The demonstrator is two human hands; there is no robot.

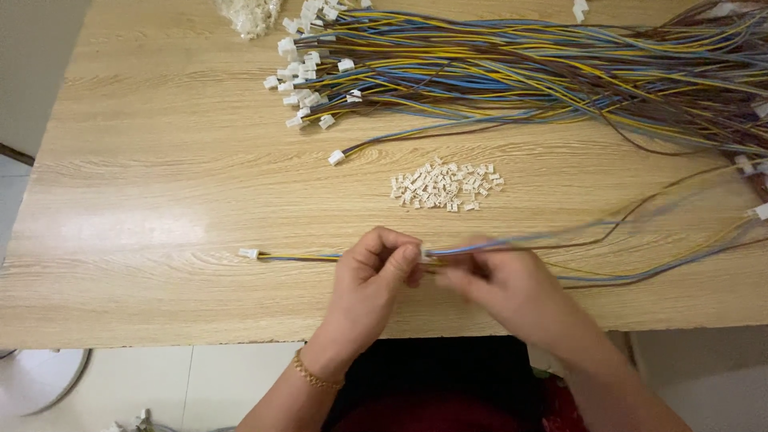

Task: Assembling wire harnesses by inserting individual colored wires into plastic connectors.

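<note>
**Both hands pinch a wire set at the near bench edge**

Bench (160, 184): light wood-grain top, fills most of the view. Left edge runs diagonally from top-left down to the near-left corner; near edge runs straight across, just below the hands. Left half of the top is bare wood, so that's the widest open room. Pale floor shows beyond left and near edges.

Wire bundle (544, 72): big sheaf of blue, yellow and brown leads across the top-right, fanning off the right edge. Its white plug ends (308, 72) cluster toward top-centre; one stray lead ends in a plug lying apart, nearer centre.

Heap of white parts (250, 14) at the top edge, partly cut off.

Small pile of loose white connector housings (445, 186): centre of bench, between the bundle and the hands, apart from both.

Left hand (376, 268) and right hand (488, 276): close together near the near edge, fingertips nearly meeting. Left fingers closed on the held wire set (300, 257), which runs left to a white plug lying flat on the wood. Right fingers, blurred, closed on the same leads, which trail right to the edge. No labels or signs seen.
</note>
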